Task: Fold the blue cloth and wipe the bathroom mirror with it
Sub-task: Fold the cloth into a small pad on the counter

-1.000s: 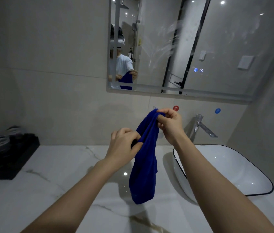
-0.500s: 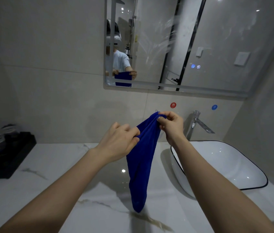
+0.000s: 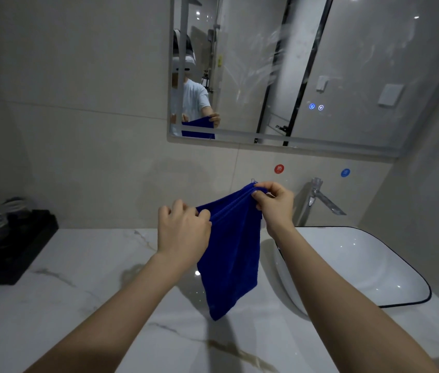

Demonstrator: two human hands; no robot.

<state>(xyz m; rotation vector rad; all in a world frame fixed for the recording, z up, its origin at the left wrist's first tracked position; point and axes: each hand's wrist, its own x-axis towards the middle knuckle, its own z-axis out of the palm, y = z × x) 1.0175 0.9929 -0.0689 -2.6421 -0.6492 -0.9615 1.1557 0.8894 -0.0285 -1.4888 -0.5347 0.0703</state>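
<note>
The blue cloth hangs doubled over in the air above the marble counter, its layered top edge stretched between both hands. My left hand pinches the left end of that edge. My right hand pinches the higher right end between thumb and fingers. The cloth's lower corner dangles just above the counter. The bathroom mirror hangs on the wall above, streaked with smears, and reflects a person holding the cloth.
A white basin with a black rim sits on the marble counter at the right, a chrome tap behind it. A black tray with glasses stands at the left. Red and blue stickers mark the wall.
My hands have pulled apart, spreading the bunched cloth's top edge wider so it hangs as a flat panel. The view has tilted slightly upward toward the mirror.
</note>
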